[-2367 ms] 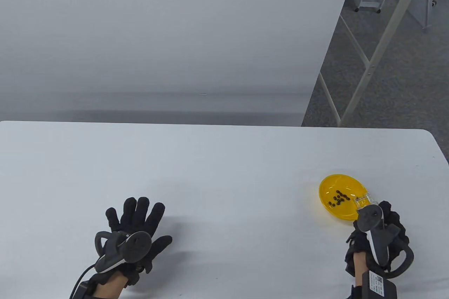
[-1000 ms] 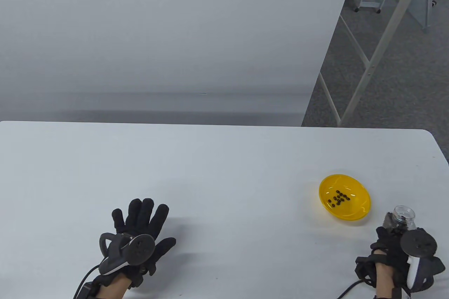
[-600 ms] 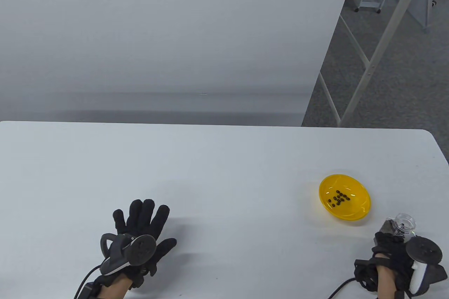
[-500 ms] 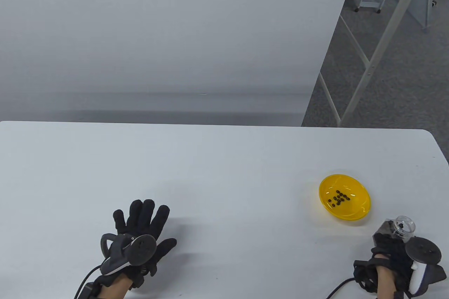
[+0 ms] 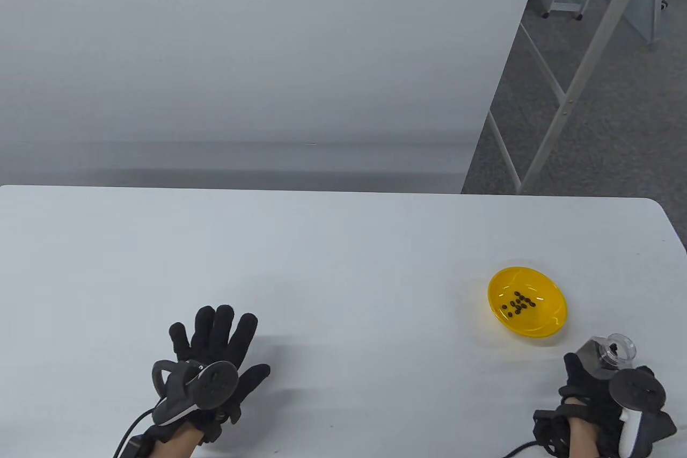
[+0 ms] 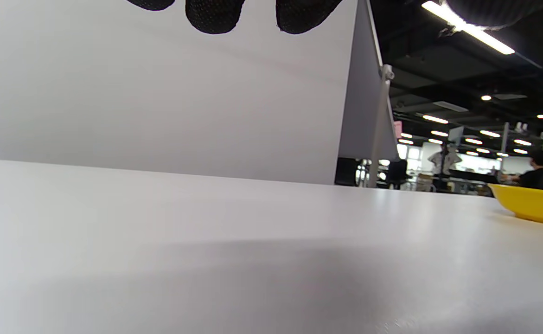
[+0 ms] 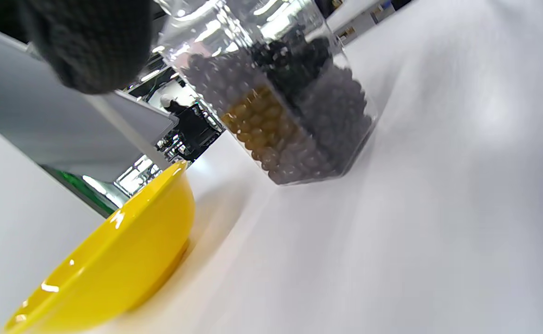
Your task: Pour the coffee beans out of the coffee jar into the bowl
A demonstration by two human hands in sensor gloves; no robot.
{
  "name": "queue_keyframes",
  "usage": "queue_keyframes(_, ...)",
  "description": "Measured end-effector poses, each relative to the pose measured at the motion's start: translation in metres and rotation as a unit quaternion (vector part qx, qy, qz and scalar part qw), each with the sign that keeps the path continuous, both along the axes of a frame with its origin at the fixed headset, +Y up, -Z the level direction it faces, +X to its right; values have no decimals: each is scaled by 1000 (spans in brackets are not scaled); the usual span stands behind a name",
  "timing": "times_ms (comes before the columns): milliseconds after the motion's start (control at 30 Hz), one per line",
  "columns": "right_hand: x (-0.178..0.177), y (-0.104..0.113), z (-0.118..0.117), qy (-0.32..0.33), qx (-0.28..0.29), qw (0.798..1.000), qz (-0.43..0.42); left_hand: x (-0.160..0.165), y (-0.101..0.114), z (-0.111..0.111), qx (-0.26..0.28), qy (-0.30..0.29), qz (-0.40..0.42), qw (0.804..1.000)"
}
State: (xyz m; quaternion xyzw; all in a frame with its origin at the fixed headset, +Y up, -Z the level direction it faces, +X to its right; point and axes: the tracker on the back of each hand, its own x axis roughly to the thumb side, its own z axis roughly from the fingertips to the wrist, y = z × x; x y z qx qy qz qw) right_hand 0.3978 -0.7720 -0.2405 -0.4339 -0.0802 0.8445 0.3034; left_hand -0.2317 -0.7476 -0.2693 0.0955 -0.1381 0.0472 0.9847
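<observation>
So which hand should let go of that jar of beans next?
The right hand: it's at the coffee jar, which stands on the table beside the bowl. The left hand lies flat, far off.

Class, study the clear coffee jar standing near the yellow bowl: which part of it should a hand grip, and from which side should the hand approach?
Grip the coffee jar around its flat clear walls, below the narrower open mouth. Come from the near side, away from the yellow bowl, as the right hand sits now. It stands upright on the table and is largely full of beans, so a side wrap probably keeps it level.
</observation>
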Motion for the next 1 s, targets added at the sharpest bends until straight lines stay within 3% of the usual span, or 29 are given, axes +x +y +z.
queue_keyframes(233,-32,32,9,29,33,997,68,0,7,5,2,-6,34,999)
queue_keyframes(467,-95,60,4,173,37,969,173,3,12,10,-10,-2,66,998)
queue_keyframes(700,-153,60,-2,283,39,938,196,3,13,13,-8,-2,64,998)
queue_keyframes(1000,-211,54,-4,379,30,906,185,3,13,13,-6,-1,65,998)
